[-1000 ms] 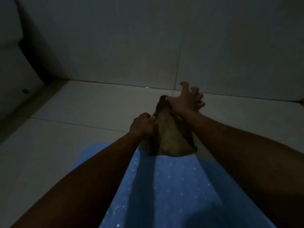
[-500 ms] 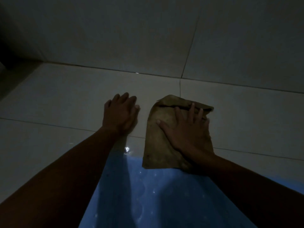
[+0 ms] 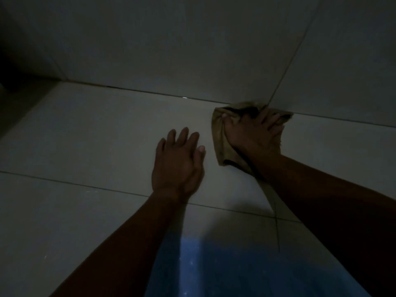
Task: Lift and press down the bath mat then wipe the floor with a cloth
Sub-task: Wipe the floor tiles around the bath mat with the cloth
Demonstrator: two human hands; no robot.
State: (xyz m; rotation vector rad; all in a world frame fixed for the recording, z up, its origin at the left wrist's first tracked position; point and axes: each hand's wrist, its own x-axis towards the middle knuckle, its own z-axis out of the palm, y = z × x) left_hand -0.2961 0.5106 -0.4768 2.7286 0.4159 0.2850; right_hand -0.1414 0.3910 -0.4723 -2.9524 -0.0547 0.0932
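Clearly mid-wipe: the right hand (image 3: pixel 255 136) presses the brown cloth (image 3: pixel 222 146) flat-fingered against the floor (image 3: pixel 96 129) by the wall, left hand (image 3: pixel 177 161) spread beside it, blue bath mat (image 3: pixel 235 266) lying near; next, I judge, a firm sweep sideways.

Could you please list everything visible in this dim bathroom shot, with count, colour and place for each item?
cloth: one, brownish tan, bunched on the floor against the base of the wall, right of centre, under the right hand.
bath mat: one, blue, on the floor at the bottom centre, partly shadowed by the arms.
floor: large pale tiles with dark grout lines, across the middle and lower frame.
wall: pale tiles, one slanting grout line, across the top.
left hand: one, flat on the bare floor, fingers spread, left of the cloth, not touching it.
right hand: one, pressed down on the cloth.
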